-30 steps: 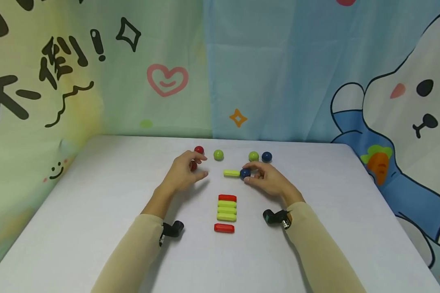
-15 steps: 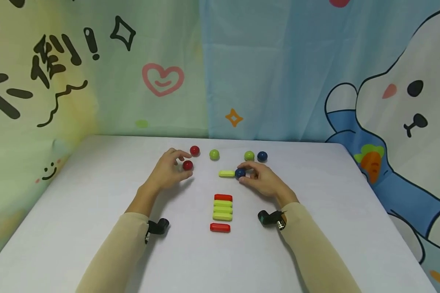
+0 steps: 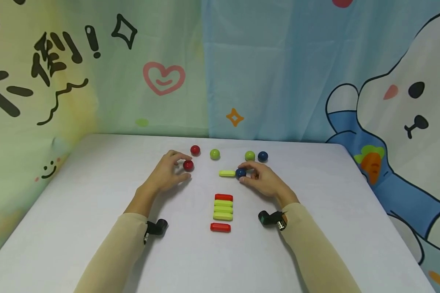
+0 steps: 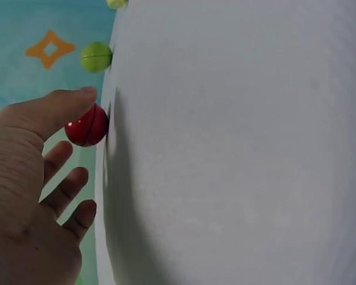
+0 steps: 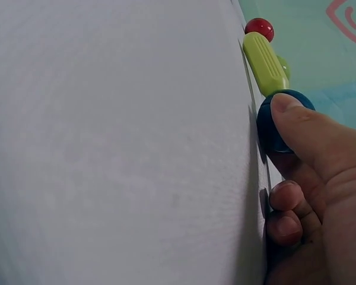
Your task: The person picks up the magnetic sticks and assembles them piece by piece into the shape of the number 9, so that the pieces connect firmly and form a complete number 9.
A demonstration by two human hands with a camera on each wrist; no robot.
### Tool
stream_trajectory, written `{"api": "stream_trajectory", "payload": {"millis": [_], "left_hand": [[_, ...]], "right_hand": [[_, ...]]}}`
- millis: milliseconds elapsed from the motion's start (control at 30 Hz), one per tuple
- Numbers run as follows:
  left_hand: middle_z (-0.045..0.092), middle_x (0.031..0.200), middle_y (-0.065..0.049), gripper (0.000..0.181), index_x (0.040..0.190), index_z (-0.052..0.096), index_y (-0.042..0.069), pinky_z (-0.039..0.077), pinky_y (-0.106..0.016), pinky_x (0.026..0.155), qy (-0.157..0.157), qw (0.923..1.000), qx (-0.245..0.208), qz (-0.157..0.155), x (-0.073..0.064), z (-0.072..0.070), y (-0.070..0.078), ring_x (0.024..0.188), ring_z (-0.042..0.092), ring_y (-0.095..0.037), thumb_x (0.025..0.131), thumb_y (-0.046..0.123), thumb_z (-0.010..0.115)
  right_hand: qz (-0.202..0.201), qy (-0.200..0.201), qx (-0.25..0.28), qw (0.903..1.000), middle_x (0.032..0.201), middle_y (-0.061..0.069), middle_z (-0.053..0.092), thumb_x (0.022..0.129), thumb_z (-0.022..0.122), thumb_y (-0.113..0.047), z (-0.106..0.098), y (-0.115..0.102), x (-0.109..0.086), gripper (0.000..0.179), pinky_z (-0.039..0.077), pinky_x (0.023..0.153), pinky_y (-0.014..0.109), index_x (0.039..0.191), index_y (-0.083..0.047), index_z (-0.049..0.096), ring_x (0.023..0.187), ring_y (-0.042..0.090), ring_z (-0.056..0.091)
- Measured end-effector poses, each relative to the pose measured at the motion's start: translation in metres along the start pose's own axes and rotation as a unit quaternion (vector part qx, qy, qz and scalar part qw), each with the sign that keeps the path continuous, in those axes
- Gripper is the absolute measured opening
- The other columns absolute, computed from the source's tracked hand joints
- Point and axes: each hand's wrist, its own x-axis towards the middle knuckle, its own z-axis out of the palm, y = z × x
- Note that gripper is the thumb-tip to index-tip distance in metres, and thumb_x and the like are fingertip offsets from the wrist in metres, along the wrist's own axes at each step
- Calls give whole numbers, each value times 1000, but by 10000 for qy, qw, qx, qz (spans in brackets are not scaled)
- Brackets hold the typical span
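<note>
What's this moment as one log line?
Left hand: at nearer red ball, not gripping; Right hand: pinches nearer blue ball; far green stick: end at that ball

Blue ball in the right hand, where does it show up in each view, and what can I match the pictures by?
Head: the blue ball is slightly right of and below centre, in the right hand.
Left wrist: not in it.
Right wrist: right side, partly hidden by the thumb.
Landmark head and right wrist share: green stick beside the ball.

A white table (image 3: 190, 264) is supporting red balls (image 3: 195, 150), green balls (image 3: 214, 154) and a blue ball (image 3: 262, 156).
Nearer, three green sticks (image 3: 223, 210) are lying between two red sticks (image 3: 220, 227).
</note>
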Motion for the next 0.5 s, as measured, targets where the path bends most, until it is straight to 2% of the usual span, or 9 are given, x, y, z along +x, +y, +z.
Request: {"api": "stream_trajectory", "payload": {"millis": [67, 200, 300, 367, 500], "left_hand": [[55, 135, -13, 53, 135, 65, 13, 45, -54, 104, -88, 9999, 5, 53, 3, 3, 3, 118, 56, -36, 85, 14, 81], [57, 135, -12, 50, 134, 65, 15, 45, -55, 105, -257, 9996, -6, -112, 2, 1, 6, 121, 56, -35, 86, 15, 80], [59, 130, -11, 46, 129, 66, 16, 45, -55, 104, -240, 9993, -6, -286, -3, -4, 4, 119, 57, -34, 86, 14, 80], [59, 126, -11, 41, 125, 66, 15, 46, -55, 102, -226, 9993, -52, -277, -4, -5, 4, 117, 57, -34, 86, 12, 80], [58, 120, -12, 34, 117, 66, 14, 47, -50, 97, -270, 9992, -109, -271, 0, 0, 7, 110, 57, -32, 86, 10, 80]], "right_hand": [[51, 17, -5, 10000, 96, 5, 56, 96, 74, -27, -4, 2, -3, 42, 42, 73, 35, 136, -22, 62, 84, 22, 51], [47, -22, 59, 10000, 99, 5, 58, 97, 74, -26, -4, 0, -4, 41, 42, 73, 35, 136, -22, 62, 83, 22, 51], [-73, -92, 96, 9999, 105, 4, 59, 97, 73, -27, 1, -3, 0, 40, 42, 74, 35, 135, -23, 62, 82, 20, 51], [-81, -97, 63, 9999, 110, 3, 60, 97, 74, -27, 3, -3, 1, 40, 43, 73, 34, 134, -23, 62, 80, 19, 51], [5, -63, -2, 10000, 119, 2, 62, 96, 74, -26, -2, -2, -1, 40, 44, 73, 33, 134, -23, 63, 80, 19, 52]]}}
